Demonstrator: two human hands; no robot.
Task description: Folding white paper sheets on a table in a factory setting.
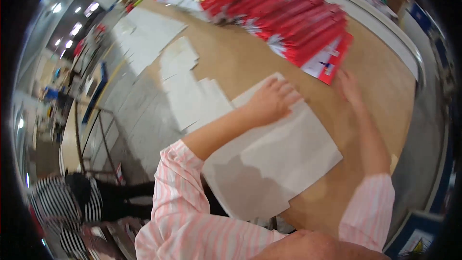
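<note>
A large white die-cut cardboard sheet point(269, 159) with notched edges lies flat before me, its near corner reaching past the table edge. My left hand point(274, 100) is over its far part with the fingers curled; whatever they hold, if anything, is hidden. At the far side lies a fanned row of flat red printed packages point(284, 14), overlapping one another. My right hand point(348, 86) is low beside the nearest package's corner point(329, 67), fingers stretched out and a little blurred. I cannot tell whether it touches that package.
More white flat cardboard blanks point(195, 91) overlap to the left, with another pile point(147, 33) farther off. A pale raised rim point(385, 19) bounds the brown tabletop point(380, 62) at the far right. A person in a striped top point(62, 202) is at lower left, near a metal-framed table point(96, 139).
</note>
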